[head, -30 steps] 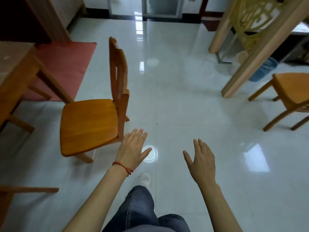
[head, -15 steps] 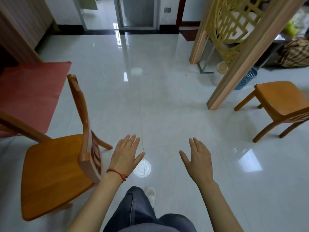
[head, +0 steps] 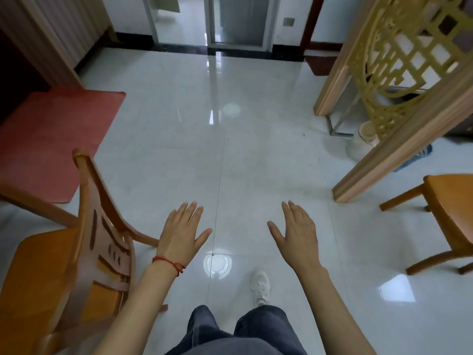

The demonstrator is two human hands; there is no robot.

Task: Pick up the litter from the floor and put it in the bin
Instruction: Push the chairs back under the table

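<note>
Glossy white floor [head: 256, 155] tiles are spreading ahead, and no litter is showing on them except perhaps a tiny dark speck [head: 303, 135], too small to identify. Both hands are hovering palm-down, fingers straight and holding nothing: left hand [head: 183, 230] beside the wooden chair [head: 84, 252], right hand [head: 298, 231] on the open side. A blue bin [head: 416, 157] is peeking out behind the wooden post [head: 399, 155], ahead and to the right, so the right hand is lying nearer to it.

a chair [head: 64, 265] stands left, a stool [head: 450, 216] right — between them bare floor [head: 230, 162], the basket [head: 414, 157] behind a partition [head: 399, 119].
</note>
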